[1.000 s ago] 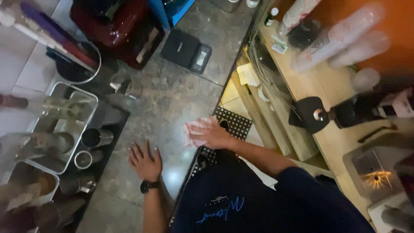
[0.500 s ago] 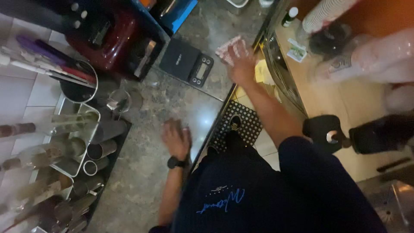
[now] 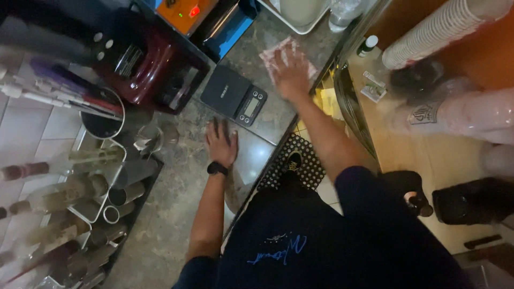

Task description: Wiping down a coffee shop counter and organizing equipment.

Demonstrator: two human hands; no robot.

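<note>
Counter surroundings: equipment sitting around a dark stone worktop (image 3: 176, 214).

A black digital scale (image 3: 234, 94) is lying near the centre. At 10 o'clock from it, a dark red appliance (image 3: 144, 67) is standing; at 12 o'clock, a blue-edged machine with an orange panel (image 3: 199, 12) is showing lit indicators. A round metal container (image 3: 103, 115) is holding long utensils at 9 o'clock. Metal cups and bottles (image 3: 115, 198) are filling a tray at 7 o'clock. Stacked paper cups (image 3: 444, 27) are lying at 2 o'clock. A perforated floor mat (image 3: 300, 166) is lying at 5 o'clock.
</note>
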